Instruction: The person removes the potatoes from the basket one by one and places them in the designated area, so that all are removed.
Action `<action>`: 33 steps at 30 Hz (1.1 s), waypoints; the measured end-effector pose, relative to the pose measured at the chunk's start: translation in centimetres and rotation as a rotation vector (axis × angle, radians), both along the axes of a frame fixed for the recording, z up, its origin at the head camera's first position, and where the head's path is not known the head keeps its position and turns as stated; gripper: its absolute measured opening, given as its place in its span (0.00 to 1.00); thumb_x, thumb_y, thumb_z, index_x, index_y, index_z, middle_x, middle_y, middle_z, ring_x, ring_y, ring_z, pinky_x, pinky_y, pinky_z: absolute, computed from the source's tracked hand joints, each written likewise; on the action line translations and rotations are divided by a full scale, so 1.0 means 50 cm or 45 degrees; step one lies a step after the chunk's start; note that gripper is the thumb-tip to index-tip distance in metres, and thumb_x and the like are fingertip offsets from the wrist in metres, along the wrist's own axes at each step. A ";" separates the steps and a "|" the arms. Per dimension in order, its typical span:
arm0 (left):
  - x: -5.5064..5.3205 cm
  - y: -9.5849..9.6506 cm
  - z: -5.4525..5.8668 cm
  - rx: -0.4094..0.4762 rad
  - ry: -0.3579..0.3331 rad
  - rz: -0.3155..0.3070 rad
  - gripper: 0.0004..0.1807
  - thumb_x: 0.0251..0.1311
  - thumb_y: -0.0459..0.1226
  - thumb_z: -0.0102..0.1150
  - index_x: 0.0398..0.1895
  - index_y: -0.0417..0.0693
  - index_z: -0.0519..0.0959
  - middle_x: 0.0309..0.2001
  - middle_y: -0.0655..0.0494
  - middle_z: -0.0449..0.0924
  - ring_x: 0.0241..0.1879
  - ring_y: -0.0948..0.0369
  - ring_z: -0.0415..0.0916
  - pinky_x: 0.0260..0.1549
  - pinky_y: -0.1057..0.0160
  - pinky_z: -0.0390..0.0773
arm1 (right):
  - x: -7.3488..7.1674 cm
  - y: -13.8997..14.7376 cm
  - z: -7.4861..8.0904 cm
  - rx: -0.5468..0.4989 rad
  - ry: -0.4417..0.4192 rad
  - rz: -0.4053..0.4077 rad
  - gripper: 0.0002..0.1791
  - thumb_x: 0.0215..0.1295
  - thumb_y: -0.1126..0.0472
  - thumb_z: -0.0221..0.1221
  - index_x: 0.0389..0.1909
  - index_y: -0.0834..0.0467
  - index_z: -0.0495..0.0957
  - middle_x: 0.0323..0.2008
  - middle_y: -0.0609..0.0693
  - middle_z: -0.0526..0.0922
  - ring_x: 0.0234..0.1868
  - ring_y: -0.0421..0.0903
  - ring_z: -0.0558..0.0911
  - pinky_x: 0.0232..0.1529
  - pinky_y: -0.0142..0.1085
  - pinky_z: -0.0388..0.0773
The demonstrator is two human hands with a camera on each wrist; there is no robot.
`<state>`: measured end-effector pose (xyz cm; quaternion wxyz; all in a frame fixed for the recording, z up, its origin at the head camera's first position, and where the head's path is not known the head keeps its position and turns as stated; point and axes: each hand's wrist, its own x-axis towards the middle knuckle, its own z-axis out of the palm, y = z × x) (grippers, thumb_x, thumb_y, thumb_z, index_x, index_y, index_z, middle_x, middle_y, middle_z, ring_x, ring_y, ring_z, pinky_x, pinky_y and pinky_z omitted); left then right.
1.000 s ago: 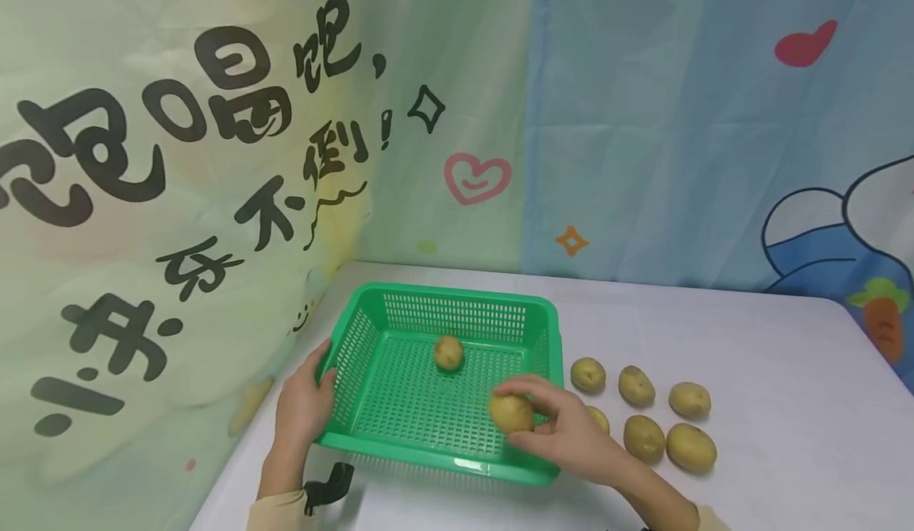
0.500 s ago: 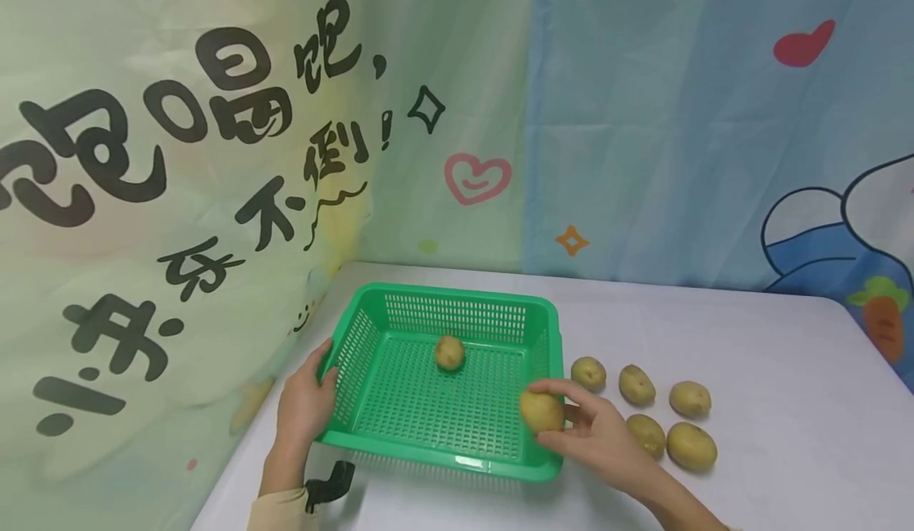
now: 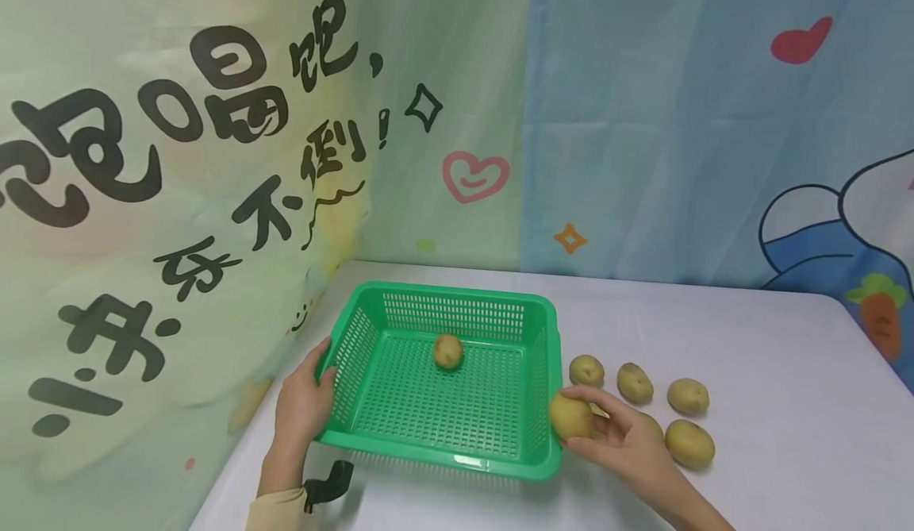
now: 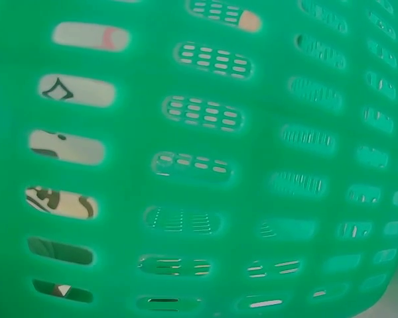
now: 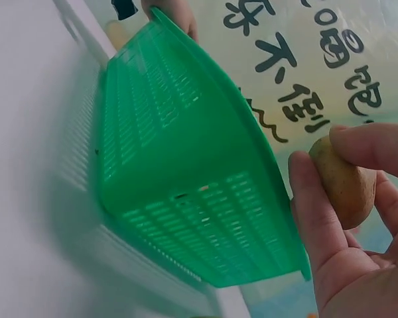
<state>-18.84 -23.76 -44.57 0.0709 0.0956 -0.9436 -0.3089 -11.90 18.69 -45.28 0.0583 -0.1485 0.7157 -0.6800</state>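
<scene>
My left hand [image 3: 303, 400] grips the left rim of a green plastic basket [image 3: 400, 453], its thumb over the edge. The left wrist view is filled by the basket's slotted wall [image 4: 129, 159]. Inside the basket, toward the back, lies one potato [image 3: 447, 352]. My right hand [image 3: 631, 444] pinches another potato [image 3: 570, 416] between thumb and fingers, right at the basket's right rim. From the right wrist, the held potato [image 5: 345, 185] shows just beyond the rim, with fingers on both sides of it.
Several potatoes [image 3: 689, 397] lie loosely in two rows on the white table [image 3: 785, 356], right of the basket; my right hand partly covers some. A printed curtain [image 3: 643, 118] hangs behind and at the left. A black strap piece [image 3: 328, 483] sticks out by my left wrist.
My right hand has carried its potato rightward, from over the basket's floor to the right rim. The left hand, the basket and the potato inside it have stayed put.
</scene>
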 end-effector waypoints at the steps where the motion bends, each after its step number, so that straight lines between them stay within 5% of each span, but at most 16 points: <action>1: 0.000 -0.001 -0.001 0.000 -0.002 0.001 0.27 0.72 0.38 0.49 0.73 0.51 0.63 0.61 0.35 0.73 0.35 0.51 0.76 0.29 0.55 0.72 | 0.001 0.002 -0.004 -0.015 0.010 0.002 0.31 0.60 0.69 0.65 0.64 0.63 0.69 0.62 0.53 0.74 0.54 0.43 0.81 0.47 0.37 0.80; 14: 0.001 -0.002 -0.004 0.004 -0.012 0.009 0.27 0.72 0.38 0.48 0.74 0.51 0.62 0.62 0.35 0.72 0.41 0.48 0.77 0.35 0.49 0.74 | 0.012 0.024 -0.061 -0.094 0.067 0.014 0.30 0.59 0.76 0.63 0.63 0.72 0.65 0.59 0.47 0.74 0.53 0.39 0.80 0.45 0.33 0.80; 19: 0.000 -0.001 -0.004 0.004 -0.004 0.012 0.27 0.72 0.38 0.48 0.74 0.51 0.63 0.62 0.35 0.73 0.40 0.48 0.77 0.35 0.49 0.74 | 0.018 0.029 -0.077 -0.008 0.093 -0.077 0.31 0.57 0.75 0.64 0.62 0.73 0.66 0.60 0.47 0.75 0.59 0.30 0.74 0.51 0.25 0.75; 26: 0.000 0.000 -0.004 0.005 -0.006 0.008 0.27 0.72 0.39 0.48 0.74 0.51 0.62 0.62 0.35 0.72 0.45 0.46 0.77 0.38 0.46 0.74 | 0.028 0.039 -0.104 0.294 -0.021 -0.324 0.30 0.51 0.67 0.72 0.57 0.62 0.76 0.58 0.51 0.76 0.56 0.17 0.66 0.51 0.22 0.71; 33: 0.000 -0.001 -0.004 0.007 -0.012 0.007 0.27 0.73 0.39 0.47 0.74 0.52 0.62 0.62 0.35 0.72 0.45 0.46 0.77 0.38 0.46 0.74 | 0.038 0.043 -0.115 0.320 0.022 -0.350 0.29 0.50 0.67 0.72 0.56 0.61 0.77 0.54 0.41 0.78 0.56 0.17 0.65 0.50 0.21 0.71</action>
